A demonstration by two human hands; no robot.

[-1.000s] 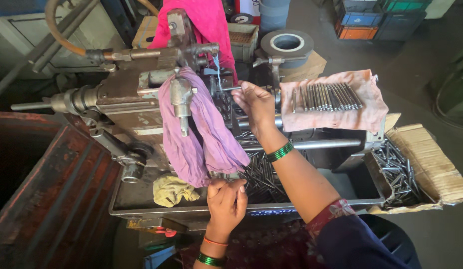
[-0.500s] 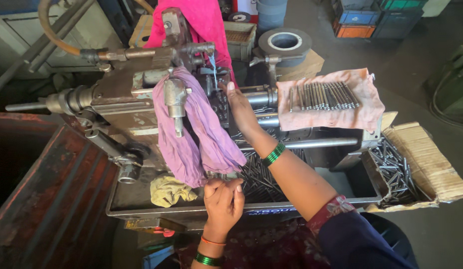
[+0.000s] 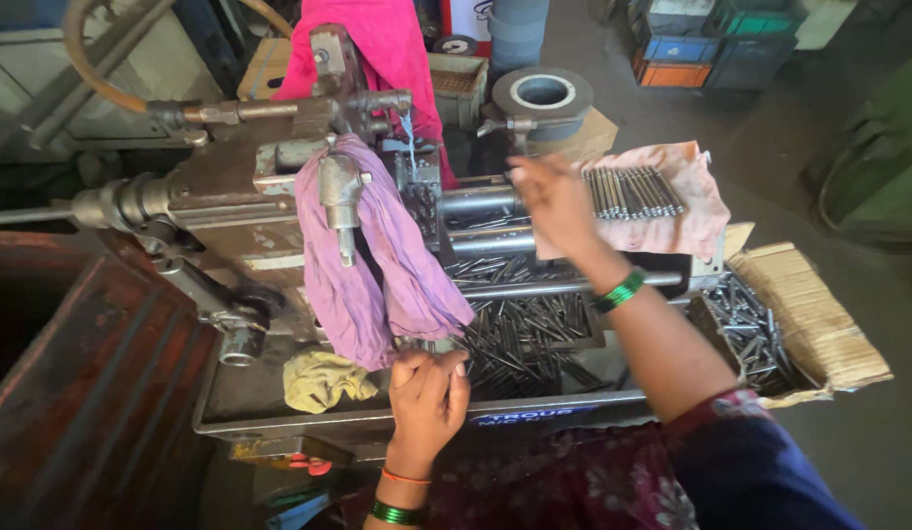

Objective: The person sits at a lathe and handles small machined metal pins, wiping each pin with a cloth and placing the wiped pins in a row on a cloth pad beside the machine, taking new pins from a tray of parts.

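Risking snag: purple cloth (image 3: 377,265) draped over grimy machine (image 3: 240,196) hangs beside left hand (image 3: 426,393); loose folds could catch in moving parts. Left hand curled, fingers pressed together near tray (image 3: 279,417) front, seemingly on small handle, hidden. Loose pins (image 3: 524,334), thin, grey, oily, heaped in tray. Right hand (image 3: 559,201) blurred mid-reach, fingers part spread, grip unreadable, just beside neat pin row (image 3: 632,191) on pink rag (image 3: 662,211); knock could scatter row.

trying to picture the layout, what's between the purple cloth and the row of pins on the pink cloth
In the head view, the right hand hangs there, above the machine's horizontal steel bars; the purple cloth is left of them, the row of pins right.
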